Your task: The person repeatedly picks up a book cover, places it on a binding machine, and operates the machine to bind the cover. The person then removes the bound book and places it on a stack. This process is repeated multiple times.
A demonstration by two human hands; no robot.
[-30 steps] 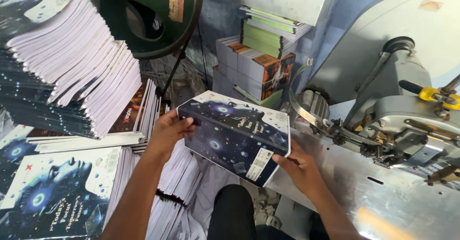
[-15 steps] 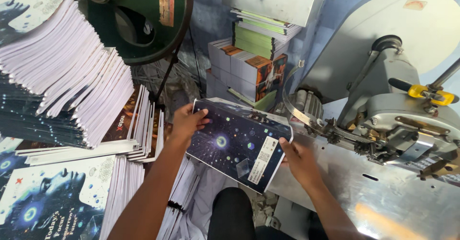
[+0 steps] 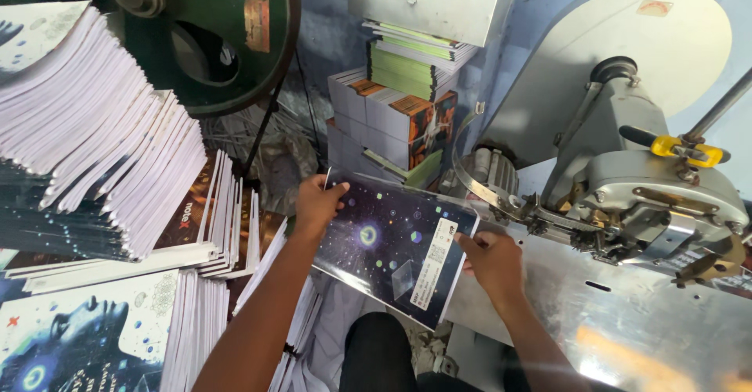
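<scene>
I hold a thin booklet [image 3: 388, 247] with a dark blue starry cover and a white label strip, flat in front of me. My left hand [image 3: 317, 202] grips its far left corner. My right hand [image 3: 489, 260] grips its right edge, next to the shiny metal table [image 3: 627, 321] of a grey stitching machine [image 3: 658, 196]. The booklet's right edge lies over the table's left end.
A tall leaning pile of white-edged booklets [image 3: 102, 149] fills the left, with more same-cover stacks [image 3: 86, 333] below it. A green flywheel [image 3: 211, 32] stands behind. Stacks of orange and green books [image 3: 399, 102] sit at the back centre. My dark-clothed knee [image 3: 380, 357] is under the booklet.
The booklet has tipped from a raised, angled hold to lying flat and has shifted right toward the machine table. Both hands kept hold of it.
</scene>
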